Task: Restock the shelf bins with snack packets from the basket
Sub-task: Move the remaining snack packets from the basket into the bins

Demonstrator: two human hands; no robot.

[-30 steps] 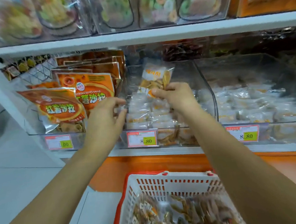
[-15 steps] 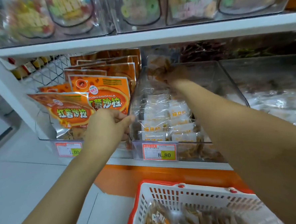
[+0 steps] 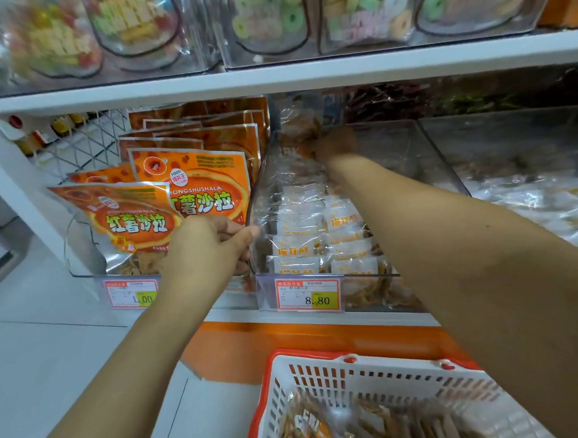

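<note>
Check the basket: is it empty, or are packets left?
Not empty. Snack packets lie piled across the bottom of the basket.

Shelves holding see-through bins of snacks.

The lower shelf (image 3: 234,314) is carrying three clear bins side by side. The left bin (image 3: 80,262) is holding big orange bags (image 3: 208,190), the middle bin (image 3: 398,151) is holding small white packets (image 3: 302,245), and the right bin (image 3: 512,130) is holding pale packets (image 3: 533,204). The upper shelf (image 3: 306,74) is carrying clear bins of colourful ring sweets (image 3: 268,20).
</note>
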